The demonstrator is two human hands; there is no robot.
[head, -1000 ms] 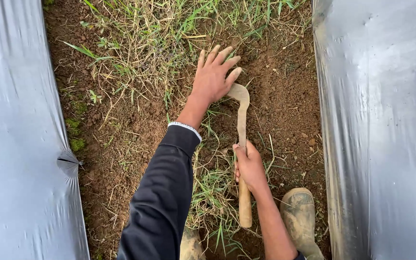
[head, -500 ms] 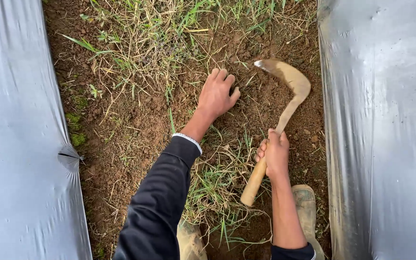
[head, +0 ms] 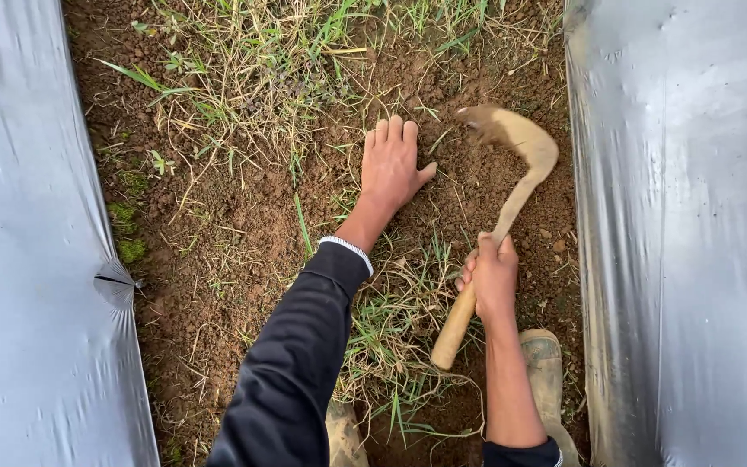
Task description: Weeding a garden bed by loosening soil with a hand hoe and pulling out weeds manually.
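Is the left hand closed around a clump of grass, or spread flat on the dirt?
Spread flat. The left hand lies palm down on the bare soil, fingers straight and together, with no grass gripped.

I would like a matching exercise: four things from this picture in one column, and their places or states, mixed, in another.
Things:
1. left hand
2. right hand
3. sickle blade
4. rubber boot

States:
A. curved, coated with soil
B. flat on the ground, fingers together
C. muddy, beside the right forearm
D. closed around the wooden handle

Pairs: 1-B, 2-D, 3-A, 4-C
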